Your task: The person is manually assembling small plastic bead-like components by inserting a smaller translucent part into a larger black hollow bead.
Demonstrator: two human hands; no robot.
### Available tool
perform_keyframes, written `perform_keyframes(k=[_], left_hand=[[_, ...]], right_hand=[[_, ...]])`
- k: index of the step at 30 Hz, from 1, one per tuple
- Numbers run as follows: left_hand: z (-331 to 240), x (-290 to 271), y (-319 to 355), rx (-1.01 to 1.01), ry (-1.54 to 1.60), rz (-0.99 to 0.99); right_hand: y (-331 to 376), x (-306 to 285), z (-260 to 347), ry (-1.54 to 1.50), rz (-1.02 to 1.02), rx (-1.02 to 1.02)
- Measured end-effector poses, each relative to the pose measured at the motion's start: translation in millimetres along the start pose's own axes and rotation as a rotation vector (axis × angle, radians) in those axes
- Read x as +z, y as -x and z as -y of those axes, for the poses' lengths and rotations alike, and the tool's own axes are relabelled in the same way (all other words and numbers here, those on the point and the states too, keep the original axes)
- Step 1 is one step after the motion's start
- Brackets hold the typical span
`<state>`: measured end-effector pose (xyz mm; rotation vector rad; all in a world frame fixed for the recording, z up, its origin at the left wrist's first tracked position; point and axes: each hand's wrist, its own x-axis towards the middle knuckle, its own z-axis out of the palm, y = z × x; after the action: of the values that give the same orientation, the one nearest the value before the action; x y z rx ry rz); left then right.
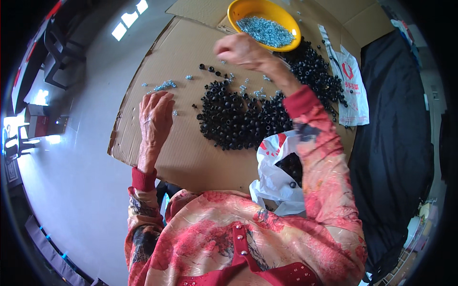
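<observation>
My left hand (156, 114) rests at the left of the cardboard, fingers bent and drawn together, their tips hidden from me. Just beyond it lies a small heap of shiny bluish metal pieces (164, 86), like little screws. My right hand (242, 51) is raised over the far middle of the cardboard, its fingers curled closed; whatever they hold is hidden. Beside that hand a yellow bowl (282, 15) contains many of the same metal pieces. Between my arms spreads a big pile of small round black parts (234, 119), some showing holes. A few metal pieces lie loose along its far edge.
A second mass of black parts (317, 76) lies right of my right forearm. An open white plastic bag (267, 167) with black parts stands near my body. Another white bag (353, 90) lies flat at the right. Black cloth (391, 143) hangs beyond the cardboard (191, 157); a chair (57, 55) stands far left.
</observation>
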<state>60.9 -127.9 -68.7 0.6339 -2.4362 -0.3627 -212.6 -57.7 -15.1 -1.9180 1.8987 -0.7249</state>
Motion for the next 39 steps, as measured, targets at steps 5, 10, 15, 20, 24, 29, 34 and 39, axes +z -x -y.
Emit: perform_keyframes(k=[5, 10, 15, 20, 24, 29, 34, 39], left_hand=[[-39, 13, -6, 0.071, 0.215, 0.022], [-91, 29, 2, 0.235, 0.356, 0.147], [-112, 50, 12, 0.377, 0.309, 0.262], [-114, 58, 7, 0.394, 0.258, 0.281], [-113, 61, 9, 0.394, 0.235, 0.261], [-115, 55, -1, 0.347, 0.236, 0.261], [-110, 54, 12, 0.367, 0.236, 0.287], [-107, 48, 18, 0.348, 0.249, 0.276]], right_hand=[[86, -32, -20, 0.178, 0.098, 0.126], [156, -30, -12, 0.097, 0.150, 0.237], [189, -17, 6, 0.146, 0.126, 0.191], [195, -18, -8, 0.257, 0.023, 0.172], [195, -11, 2, 0.239, 0.057, 0.152], [191, -13, -1, 0.241, 0.006, 0.180], [191, -11, 0, 0.225, 0.086, 0.165], [176, -11, -4, 0.230, -0.024, 0.137]])
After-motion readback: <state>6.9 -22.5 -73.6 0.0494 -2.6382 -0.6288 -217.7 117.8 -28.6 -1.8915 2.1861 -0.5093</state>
